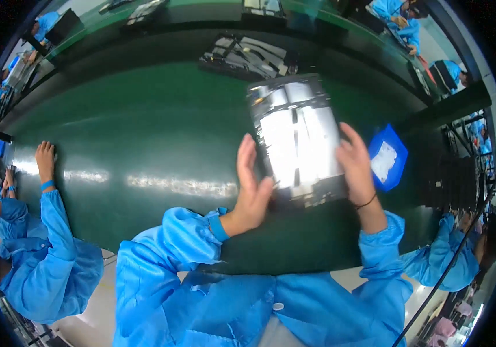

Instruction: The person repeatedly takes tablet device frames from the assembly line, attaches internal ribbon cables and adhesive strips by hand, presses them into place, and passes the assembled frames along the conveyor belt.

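A flat, opened tablet-like device point(311, 147) with a dark frame and large silver battery-like panels is in front of me, slightly blurred and tilted. My right hand point(356, 165) grips its right edge, with the thumb side over the silver panel. Along the left edge is my left hand point(252, 188), fingers stretched upward and thumb close to the lower left corner; whether it touches the frame is hard to tell. A blue wristband circles my left wrist, a thin dark band my right.
Beyond the device, another opened unit point(251, 56) lies on a dark strip past the green table point(144, 133). A blue tray point(389, 157) with a white label or sheet is right of my right hand. At left, a co-worker's hand point(45, 159) rests on the table; another person point(450, 260) sits at right.
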Tool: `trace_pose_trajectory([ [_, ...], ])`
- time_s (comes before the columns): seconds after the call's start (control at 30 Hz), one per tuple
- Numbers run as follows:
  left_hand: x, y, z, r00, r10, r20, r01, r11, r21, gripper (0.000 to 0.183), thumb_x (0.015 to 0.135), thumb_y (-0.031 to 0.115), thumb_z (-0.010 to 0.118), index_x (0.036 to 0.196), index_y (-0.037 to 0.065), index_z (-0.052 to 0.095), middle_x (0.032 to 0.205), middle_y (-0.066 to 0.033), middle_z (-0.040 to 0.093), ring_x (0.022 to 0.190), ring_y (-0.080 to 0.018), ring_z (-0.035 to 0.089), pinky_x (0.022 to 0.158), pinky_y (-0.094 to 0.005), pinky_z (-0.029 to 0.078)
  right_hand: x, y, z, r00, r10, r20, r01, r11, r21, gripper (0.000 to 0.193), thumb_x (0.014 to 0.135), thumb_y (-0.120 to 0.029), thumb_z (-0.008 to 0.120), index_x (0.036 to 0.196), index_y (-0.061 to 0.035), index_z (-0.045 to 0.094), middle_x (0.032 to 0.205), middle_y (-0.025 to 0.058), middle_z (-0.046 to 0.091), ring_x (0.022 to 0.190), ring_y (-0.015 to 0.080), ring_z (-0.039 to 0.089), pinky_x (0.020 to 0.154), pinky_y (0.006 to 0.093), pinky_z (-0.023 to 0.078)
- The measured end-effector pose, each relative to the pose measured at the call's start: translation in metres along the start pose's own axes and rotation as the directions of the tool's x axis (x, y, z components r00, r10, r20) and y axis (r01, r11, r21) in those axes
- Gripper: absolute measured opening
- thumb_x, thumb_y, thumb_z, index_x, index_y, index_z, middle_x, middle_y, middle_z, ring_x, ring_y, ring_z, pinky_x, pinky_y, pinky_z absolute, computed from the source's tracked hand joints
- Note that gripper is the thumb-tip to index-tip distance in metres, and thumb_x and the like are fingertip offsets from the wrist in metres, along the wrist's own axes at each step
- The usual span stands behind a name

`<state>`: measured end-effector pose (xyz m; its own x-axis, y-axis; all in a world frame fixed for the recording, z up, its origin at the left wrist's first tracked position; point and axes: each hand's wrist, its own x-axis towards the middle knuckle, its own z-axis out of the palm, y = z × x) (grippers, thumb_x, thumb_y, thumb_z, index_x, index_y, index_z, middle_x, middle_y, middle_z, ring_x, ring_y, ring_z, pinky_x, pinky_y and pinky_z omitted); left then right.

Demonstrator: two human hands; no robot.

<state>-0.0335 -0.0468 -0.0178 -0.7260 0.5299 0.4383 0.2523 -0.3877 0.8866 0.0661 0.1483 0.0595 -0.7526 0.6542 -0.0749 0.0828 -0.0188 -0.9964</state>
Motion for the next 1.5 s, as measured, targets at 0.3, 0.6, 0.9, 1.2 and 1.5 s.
trace_pose_trajectory([
  [0.3,0.004,-0.012,0.009,0.979,-0.147,0.141,0.117,0.973,0.2,0.064,0.097,0.016,0.052,0.149,-0.002,0.02,0.152,-0.0201,0.024,0.139,-0.032,0.031,0.113,-0.0437,0.029,0.235,0.005,-0.119,0.955,-0.015,-0.295,-0.065,0.963,-0.261,0.061,0.084,-0.004,0.055,0.142,0.0075,0.04,0.101,0.0087,0.066,0.088,0.0162,0.063,0.076,0.027,0.05],
  [0.6,0.0,-0.015,0.014,0.981,-0.13,0.142,0.09,0.961,0.261,0.058,0.095,0.013,0.055,0.144,-0.002,0.029,0.147,-0.0214,0.031,0.137,-0.0345,0.034,0.112,-0.042,0.033,0.319,0.008,0.044,0.878,-0.257,0.404,0.477,0.391,-0.787,0.045,0.086,-0.034,0.059,0.124,-0.0096,0.064,0.125,0.0188,0.062,0.118,0.0359,0.058,0.101,0.0407,0.045],
  [0.9,0.005,-0.015,0.018,0.979,-0.142,0.147,0.098,0.958,0.269,0.059,0.093,0.013,0.057,0.143,-0.002,0.031,0.142,-0.0223,0.037,0.132,-0.0354,0.04,0.109,-0.0419,0.035,0.35,-0.009,0.126,0.771,0.414,0.484,0.263,0.485,-0.834,0.078,0.074,-0.058,0.075,0.121,0.0037,0.063,0.112,0.0149,0.066,0.092,0.0259,0.064,0.081,0.0385,0.048],
  [1.2,0.016,-0.04,0.012,0.99,-0.076,-0.121,0.099,0.976,0.196,0.077,0.093,0.015,0.061,0.151,-0.001,0.014,0.152,-0.0198,0.025,0.14,-0.0314,0.03,0.116,-0.0421,0.024,0.241,-0.073,0.08,0.941,0.037,0.335,0.161,0.824,-0.543,0.065,0.085,-0.033,0.072,0.133,0.0056,0.05,0.123,0.0177,0.061,0.11,0.0211,0.06,0.092,0.0323,0.047],
  [1.5,-0.033,0.027,-0.001,0.956,-0.271,0.112,0.254,0.956,0.144,0.103,0.086,0.016,0.069,0.151,-0.007,-0.008,0.158,-0.029,0.002,0.147,-0.0396,0.009,0.119,-0.0442,0.011,-0.019,0.023,0.021,1.0,0.013,0.028,-0.015,0.997,0.074,0.053,0.097,-0.014,0.055,0.144,0.0045,0.039,0.135,0.0163,0.054,0.119,0.0182,0.054,0.102,0.0313,0.042],
])
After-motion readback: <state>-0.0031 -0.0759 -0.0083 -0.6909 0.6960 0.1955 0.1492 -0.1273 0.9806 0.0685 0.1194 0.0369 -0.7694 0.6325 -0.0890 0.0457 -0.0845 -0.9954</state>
